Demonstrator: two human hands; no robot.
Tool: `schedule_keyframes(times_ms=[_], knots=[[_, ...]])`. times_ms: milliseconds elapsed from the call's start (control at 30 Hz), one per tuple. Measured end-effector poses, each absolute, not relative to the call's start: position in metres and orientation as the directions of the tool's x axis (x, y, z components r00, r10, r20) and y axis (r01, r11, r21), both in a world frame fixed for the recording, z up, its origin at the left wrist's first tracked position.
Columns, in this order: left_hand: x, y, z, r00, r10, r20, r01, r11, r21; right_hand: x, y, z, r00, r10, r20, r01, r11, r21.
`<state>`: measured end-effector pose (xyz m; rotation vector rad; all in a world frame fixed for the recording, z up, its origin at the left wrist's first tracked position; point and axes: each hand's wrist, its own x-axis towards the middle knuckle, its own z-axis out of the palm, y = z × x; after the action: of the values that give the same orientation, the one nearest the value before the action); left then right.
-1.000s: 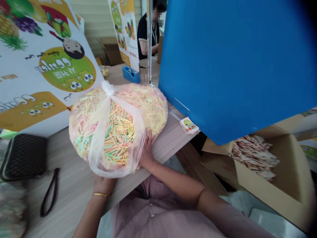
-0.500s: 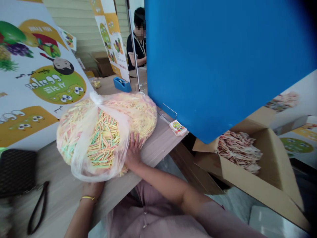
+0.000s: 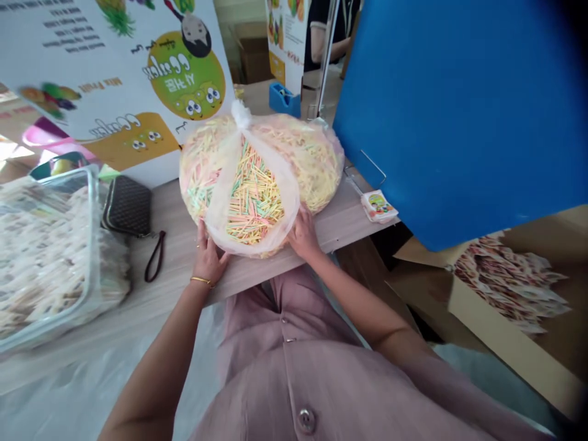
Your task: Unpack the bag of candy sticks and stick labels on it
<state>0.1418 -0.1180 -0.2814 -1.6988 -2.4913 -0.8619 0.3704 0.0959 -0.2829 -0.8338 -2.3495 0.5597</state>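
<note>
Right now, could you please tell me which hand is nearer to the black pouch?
Left. The left hand is right of the black pouch, by the plastic bag; the right hand is farther, at the bag's right side.

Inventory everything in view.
Bag: one, translucent, on table
Sticks: many, pastel, in bag
Tape dispenser: one, blue, behind bag
Printed panels: two, multicoloured, behind bag
Board: one, blue, upper right
Pole: one, silver, beside board
Packet stack: one, white, table's right edge
Packets: many, reddish, in brown box
Tub: one, clear, far left
Wallet: one, black, beside tub
Bowl: one, teal, behind tub
Person: one, dark top, background
Shirt: one, mauve, bottom
Left hand: one, bare, bag's lower left
Right hand: one, bare, bag's lower right
</note>
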Motion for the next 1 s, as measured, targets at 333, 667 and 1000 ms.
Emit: schedule_keyframes(times_ms=[333, 667, 1000], knots=[[0.159, -0.171, -0.256, -0.465, 0.789, 0.402, 0.864, 0.304, 0.402, 0.456, 0.101, -0.278, -0.645, 0.668, 0.371, 0.375, 0.700, -0.608], [0.164, -0.103, -0.156, 0.206, 0.907, 0.366, 0.972, -0.232, 0.028, 0.366, 0.090, -0.141, -0.880, 0.176, 0.441, 0.027, 0.946, -0.324], [0.112, -0.121, -0.195, 0.038, 0.923, 0.383, 0.994, 0.003, -0.105, 0.345, 0.152, -0.184, -0.759, 0.646, 0.080, 0.629, 0.759, -0.166]])
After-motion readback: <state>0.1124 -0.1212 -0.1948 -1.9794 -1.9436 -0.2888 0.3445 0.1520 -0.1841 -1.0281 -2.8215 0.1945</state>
